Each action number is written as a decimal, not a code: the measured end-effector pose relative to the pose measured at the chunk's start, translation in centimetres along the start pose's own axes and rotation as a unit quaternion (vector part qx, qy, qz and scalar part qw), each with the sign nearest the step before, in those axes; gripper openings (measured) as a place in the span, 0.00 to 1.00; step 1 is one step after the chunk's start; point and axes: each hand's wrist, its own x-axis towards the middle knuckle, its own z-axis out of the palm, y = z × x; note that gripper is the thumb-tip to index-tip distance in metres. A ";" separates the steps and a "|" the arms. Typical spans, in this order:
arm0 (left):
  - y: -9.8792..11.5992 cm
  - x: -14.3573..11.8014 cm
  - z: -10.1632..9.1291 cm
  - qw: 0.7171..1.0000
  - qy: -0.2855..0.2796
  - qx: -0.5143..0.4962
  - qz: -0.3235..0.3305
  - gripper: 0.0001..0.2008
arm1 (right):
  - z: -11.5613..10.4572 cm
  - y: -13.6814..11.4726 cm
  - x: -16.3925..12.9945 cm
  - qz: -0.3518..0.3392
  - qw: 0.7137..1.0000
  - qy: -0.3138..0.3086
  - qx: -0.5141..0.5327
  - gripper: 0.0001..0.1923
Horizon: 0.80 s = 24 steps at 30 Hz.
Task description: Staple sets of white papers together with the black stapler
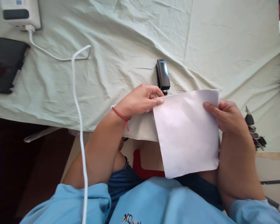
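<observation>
A white sheet of paper (188,133) is held between my two hands, partly over the table's front edge and partly above my lap. My left hand (146,99) pinches its upper left corner between thumb and fingers. On the opposite side, my right hand (227,115) grips the upper right edge, thumb on top and fingers behind the sheet. Just beyond my left fingertips lies a black stapler (163,75), its near end close to the paper's top edge. Whether there is more than one sheet I cannot tell.
A pale green cloth (121,40) with wrinkles covers the table. At the left are a black phone-like device (7,65) and a white power bank or adapter (21,15), whose white cable (77,102) runs toward me. A bunch of keys (254,132) lies right of my right hand.
</observation>
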 end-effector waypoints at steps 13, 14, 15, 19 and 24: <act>-2.2 1.7 2.4 0.946 0.312 0.079 0.036 0.07 | 1.2 0.1 2.5 0.101 0.995 -0.002 0.007 0.11; -2.3 1.6 2.6 0.943 0.320 0.086 0.035 0.07 | 1.4 -0.2 2.4 0.115 0.993 0.007 -0.001 0.11; -2.3 1.5 2.7 0.939 0.329 0.094 0.037 0.06 | 1.5 -0.5 2.3 0.123 0.992 0.012 -0.011 0.11; -2.4 1.6 3.1 0.923 0.358 0.125 0.064 0.06 | 2.1 -1.4 2.3 0.122 0.992 0.010 -0.034 0.10; -2.4 2.3 3.2 0.909 0.388 0.130 0.077 0.08 | 2.4 -1.3 3.1 0.072 0.997 -0.019 -0.007 0.12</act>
